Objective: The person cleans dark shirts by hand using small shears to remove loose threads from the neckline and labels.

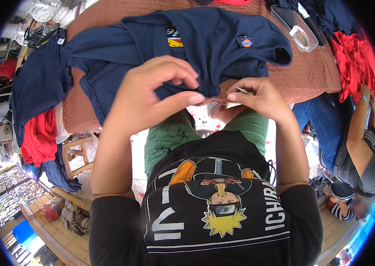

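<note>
A navy blue garment (121, 48) lies spread before me, its near edge hanging at the table's front. It bears a small dark tag and a patch of coloured print. My left hand (147, 95) is raised over the near edge, fingers curved and thumb stretched out with a gap between them. At the right of that edge, my right hand (262, 97) pinches a small tool (242, 90) with a thin silvery tip and a yellow-green part. Its exact kind is mostly hidden by my fingers. The two hands are a short way apart.
A brown cloth covers the table (302, 82). A clear plastic container (300, 35) stands at the far right. More navy cloth (41, 84) and red cloth (39, 137) hang at the left. On the right, another person (358, 137) handles a red garment (358, 62). A wooden frame (76, 153) stands low left.
</note>
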`<state>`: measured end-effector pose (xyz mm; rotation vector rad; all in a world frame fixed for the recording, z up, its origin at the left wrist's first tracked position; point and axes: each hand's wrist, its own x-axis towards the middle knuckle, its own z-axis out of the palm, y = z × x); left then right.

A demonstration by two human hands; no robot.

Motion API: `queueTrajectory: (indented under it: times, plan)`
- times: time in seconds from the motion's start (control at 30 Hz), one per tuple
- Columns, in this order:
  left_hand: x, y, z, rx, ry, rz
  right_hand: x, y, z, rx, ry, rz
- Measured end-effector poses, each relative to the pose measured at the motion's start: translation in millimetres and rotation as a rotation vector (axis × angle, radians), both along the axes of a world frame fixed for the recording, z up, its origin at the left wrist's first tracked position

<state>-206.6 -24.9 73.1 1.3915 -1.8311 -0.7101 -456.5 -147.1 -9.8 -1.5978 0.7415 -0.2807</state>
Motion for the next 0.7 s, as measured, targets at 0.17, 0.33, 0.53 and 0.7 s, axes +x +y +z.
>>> queueTrajectory:
  times: [0.17,0.33,0.53,0.7]
  plan:
    - [-46.0,-8.7,-38.9,-0.025,-0.198,0.251,20.7,22.8,-8.6,0.303,-0.090,-0.170]
    - [-41.8,-12.1,-53.8,0.118,-0.057,0.334,27.3,21.6,-10.8,0.185,-0.203,-0.202]
    - [-26.3,-12.6,-41.5,0.014,-0.039,0.206,29.2,21.7,-8.9,-0.214,-0.252,-0.249]
    - [-27.7,-14.9,-33.5,0.101,0.112,0.138,29.4,28.2,9.4,-0.417,-0.107,-0.244]
